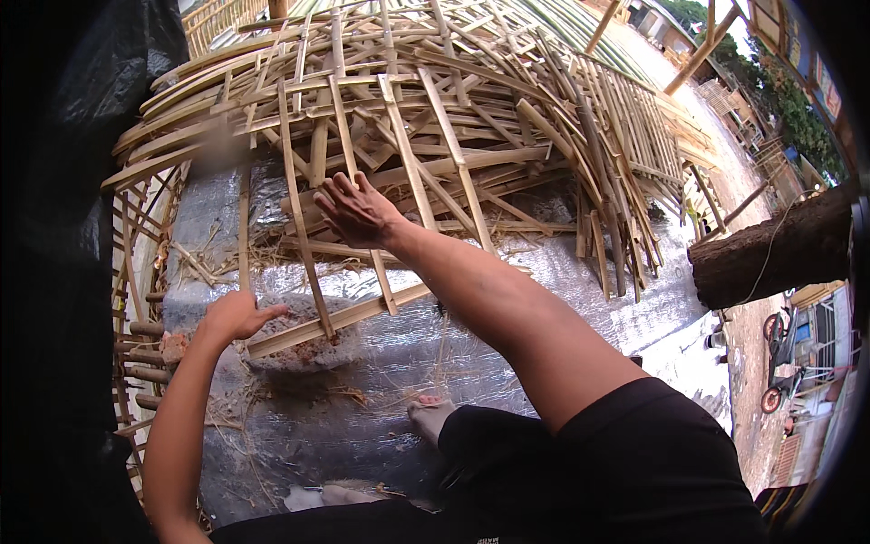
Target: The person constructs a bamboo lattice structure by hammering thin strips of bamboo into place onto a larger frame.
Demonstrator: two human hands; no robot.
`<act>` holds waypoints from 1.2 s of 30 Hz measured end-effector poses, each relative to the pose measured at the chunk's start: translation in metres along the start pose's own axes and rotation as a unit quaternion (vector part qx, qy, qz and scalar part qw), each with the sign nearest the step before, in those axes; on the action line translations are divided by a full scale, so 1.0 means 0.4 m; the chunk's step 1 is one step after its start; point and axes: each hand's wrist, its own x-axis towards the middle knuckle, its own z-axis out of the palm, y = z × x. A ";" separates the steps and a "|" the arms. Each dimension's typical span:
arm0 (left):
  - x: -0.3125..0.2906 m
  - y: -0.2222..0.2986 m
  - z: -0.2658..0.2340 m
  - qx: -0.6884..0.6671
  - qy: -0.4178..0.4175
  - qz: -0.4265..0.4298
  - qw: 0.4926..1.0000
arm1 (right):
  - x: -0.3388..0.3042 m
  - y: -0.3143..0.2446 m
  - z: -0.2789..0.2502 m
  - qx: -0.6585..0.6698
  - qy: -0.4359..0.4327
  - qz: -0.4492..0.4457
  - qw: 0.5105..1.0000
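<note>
My left hand is at the lower end of an upright bamboo strip, over a rough concrete block. Its thumb points out to the right; the other fingers are mostly hidden, so I cannot tell whether they grip the strip. My right hand reaches forward with its fingers spread, palm down, over another long bamboo strip. Several long strips run away from me across curved crosswise ones, like an open lattice. A short bamboo crosspiece lies under their near ends, partly on the block.
A large heap of split bamboo fills the far side. Silvery sheeting covers the floor, with straw bits and my bare foot on it. A thick log juts in at the right; dark plastic hangs at the left.
</note>
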 end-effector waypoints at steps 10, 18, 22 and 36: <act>0.025 -0.104 -0.150 -0.048 0.003 -0.154 0.987 | -0.161 0.073 -0.073 -0.048 -0.008 0.118 0.992; -0.125 -0.145 -0.292 -0.101 -0.003 -0.201 0.974 | -0.244 0.193 -0.275 -0.069 -0.071 0.085 0.991; -0.220 -0.078 -0.351 -0.171 0.002 -0.200 0.965 | -0.271 0.338 -0.434 -0.051 -0.043 0.228 0.971; -0.720 -0.223 -0.507 -0.148 0.043 -0.377 0.913 | -0.770 0.651 -0.232 0.397 0.524 0.749 0.085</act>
